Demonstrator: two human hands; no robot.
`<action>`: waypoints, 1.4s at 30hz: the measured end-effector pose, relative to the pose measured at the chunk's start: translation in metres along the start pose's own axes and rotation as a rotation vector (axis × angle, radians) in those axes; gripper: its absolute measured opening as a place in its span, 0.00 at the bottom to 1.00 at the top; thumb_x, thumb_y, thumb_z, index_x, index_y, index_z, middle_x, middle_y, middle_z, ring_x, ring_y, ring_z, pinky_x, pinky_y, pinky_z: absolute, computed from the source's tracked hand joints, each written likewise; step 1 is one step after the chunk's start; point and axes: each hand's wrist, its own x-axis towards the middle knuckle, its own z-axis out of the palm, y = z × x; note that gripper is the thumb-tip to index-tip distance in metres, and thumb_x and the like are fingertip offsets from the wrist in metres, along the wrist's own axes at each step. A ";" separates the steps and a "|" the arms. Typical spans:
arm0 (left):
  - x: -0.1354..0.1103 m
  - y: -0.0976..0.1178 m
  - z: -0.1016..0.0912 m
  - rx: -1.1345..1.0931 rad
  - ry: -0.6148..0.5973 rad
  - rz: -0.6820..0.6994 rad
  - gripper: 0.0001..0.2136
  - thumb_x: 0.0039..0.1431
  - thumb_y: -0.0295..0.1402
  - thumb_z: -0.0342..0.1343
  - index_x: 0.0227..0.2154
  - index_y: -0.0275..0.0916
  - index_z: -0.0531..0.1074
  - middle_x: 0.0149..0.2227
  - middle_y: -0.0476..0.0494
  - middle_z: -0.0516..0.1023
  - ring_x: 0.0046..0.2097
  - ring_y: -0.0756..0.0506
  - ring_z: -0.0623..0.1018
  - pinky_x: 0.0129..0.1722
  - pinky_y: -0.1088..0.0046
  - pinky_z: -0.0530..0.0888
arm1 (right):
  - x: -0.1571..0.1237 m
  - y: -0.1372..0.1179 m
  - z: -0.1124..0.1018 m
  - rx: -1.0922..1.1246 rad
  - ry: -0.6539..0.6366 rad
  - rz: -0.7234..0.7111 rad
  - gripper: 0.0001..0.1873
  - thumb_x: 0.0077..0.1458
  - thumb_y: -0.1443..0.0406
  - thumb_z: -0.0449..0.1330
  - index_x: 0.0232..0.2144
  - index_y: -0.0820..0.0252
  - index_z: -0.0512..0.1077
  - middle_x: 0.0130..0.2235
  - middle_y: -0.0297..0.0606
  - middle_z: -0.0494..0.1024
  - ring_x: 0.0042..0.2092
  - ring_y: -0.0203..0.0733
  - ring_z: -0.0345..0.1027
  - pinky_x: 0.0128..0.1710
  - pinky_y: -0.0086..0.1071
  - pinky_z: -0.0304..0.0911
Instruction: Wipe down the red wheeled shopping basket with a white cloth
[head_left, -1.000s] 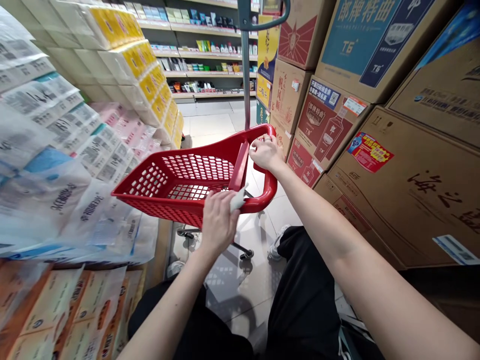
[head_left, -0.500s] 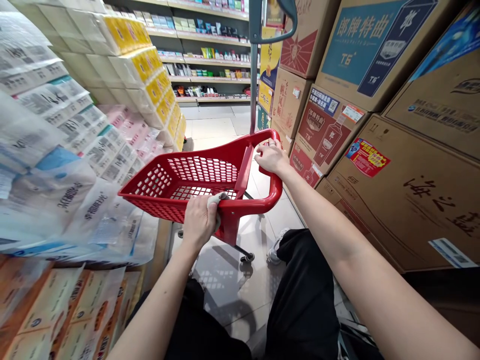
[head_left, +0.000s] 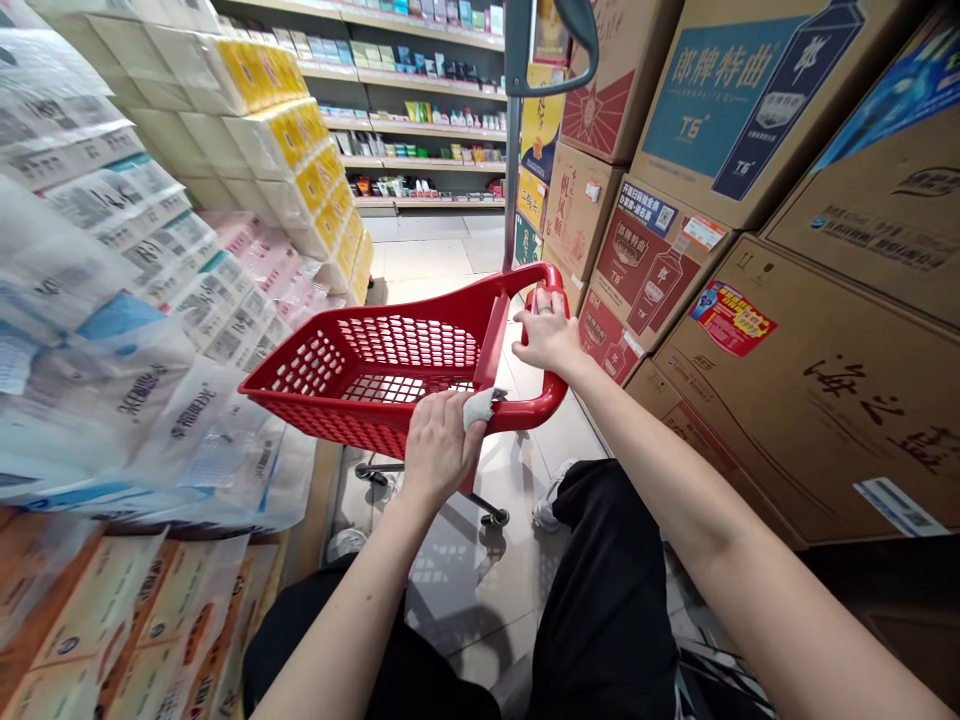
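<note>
Red plastic forms the perforated basket of the shopping cart [head_left: 465, 312], which stands on the tiled floor [head_left: 420, 258] in the middle of the scene, its looped handle [head_left: 534, 412] at the right end. The left hand [head_left: 436, 442] bends over the near rim, fingers together, pinching a whitish cloth [head_left: 478, 408] between thumb and fingers against the red plastic. The right hand [head_left: 553, 335] lies over the right part of the handle, fingers bent and thumb spread away to the left; whether it grips the bar or only rests there cannot be told. A ring shows on one finger. Below the basket, near, a black caster [head_left: 495, 517] touches the floor beside the person's black trousers [head_left: 600, 580]. Plastic-wrapped packs [head_left: 161, 400] are piled on the left; printed brown cartons [head_left: 847, 375] are stacked on the right. At the far side, shelves [head_left: 420, 128] carry small boxes, bottles and tubes, and a metal post [head_left: 513, 180] rises behind the cart.
</note>
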 end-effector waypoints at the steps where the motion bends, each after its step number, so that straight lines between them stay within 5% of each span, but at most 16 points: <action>1: 0.000 -0.001 -0.001 0.003 0.004 -0.004 0.19 0.63 0.41 0.41 0.52 0.37 0.63 0.48 0.35 0.69 0.52 0.38 0.66 0.55 0.55 0.60 | -0.005 -0.003 -0.001 -0.011 -0.007 0.002 0.24 0.50 0.57 0.58 0.50 0.51 0.68 0.67 0.40 0.45 0.66 0.62 0.33 0.54 0.62 0.50; 8: -0.001 0.004 -0.009 -0.035 -0.011 -0.018 0.18 0.63 0.39 0.40 0.52 0.40 0.63 0.47 0.37 0.69 0.51 0.39 0.66 0.54 0.55 0.61 | -0.016 -0.010 -0.001 -0.018 0.023 0.001 0.19 0.53 0.61 0.55 0.48 0.51 0.69 0.65 0.42 0.52 0.65 0.62 0.38 0.52 0.62 0.52; 18: 0.016 0.059 0.002 -0.061 -0.020 0.065 0.19 0.63 0.43 0.42 0.51 0.39 0.65 0.49 0.37 0.70 0.50 0.37 0.66 0.51 0.56 0.61 | -0.013 0.002 -0.002 -0.004 0.066 -0.021 0.19 0.53 0.60 0.54 0.48 0.48 0.70 0.63 0.41 0.56 0.64 0.59 0.42 0.52 0.57 0.55; 22: 0.008 0.040 0.005 -0.039 0.028 0.083 0.19 0.62 0.41 0.43 0.52 0.38 0.64 0.51 0.37 0.69 0.52 0.38 0.65 0.54 0.57 0.60 | -0.013 0.002 -0.002 0.028 0.066 -0.019 0.19 0.53 0.60 0.55 0.49 0.48 0.70 0.64 0.40 0.53 0.65 0.58 0.40 0.54 0.57 0.53; 27: -0.008 -0.019 0.009 0.004 0.103 0.023 0.20 0.64 0.38 0.39 0.54 0.37 0.61 0.52 0.36 0.68 0.55 0.39 0.64 0.57 0.56 0.58 | -0.008 0.000 0.000 0.059 0.049 -0.023 0.18 0.53 0.60 0.56 0.47 0.48 0.71 0.65 0.38 0.51 0.65 0.58 0.38 0.54 0.59 0.52; 32: -0.001 -0.069 0.002 0.074 0.001 -0.057 0.19 0.65 0.38 0.34 0.48 0.38 0.66 0.45 0.37 0.71 0.49 0.40 0.68 0.52 0.58 0.63 | 0.002 0.000 0.003 0.063 0.062 -0.027 0.17 0.52 0.61 0.57 0.46 0.49 0.72 0.64 0.38 0.52 0.64 0.59 0.40 0.53 0.59 0.53; 36: 0.011 -0.058 -0.001 0.062 -0.047 -0.105 0.20 0.66 0.37 0.32 0.46 0.38 0.67 0.42 0.37 0.72 0.47 0.41 0.70 0.50 0.59 0.65 | 0.008 0.002 0.005 0.054 0.063 -0.033 0.16 0.52 0.62 0.57 0.45 0.50 0.72 0.64 0.39 0.52 0.64 0.60 0.41 0.53 0.62 0.52; 42: 0.006 -0.015 0.004 -0.034 -0.028 0.018 0.24 0.64 0.41 0.39 0.60 0.37 0.54 0.60 0.36 0.61 0.61 0.39 0.59 0.62 0.52 0.50 | 0.015 0.009 0.009 0.051 0.048 -0.040 0.17 0.52 0.62 0.57 0.46 0.51 0.71 0.65 0.40 0.50 0.65 0.61 0.37 0.53 0.64 0.50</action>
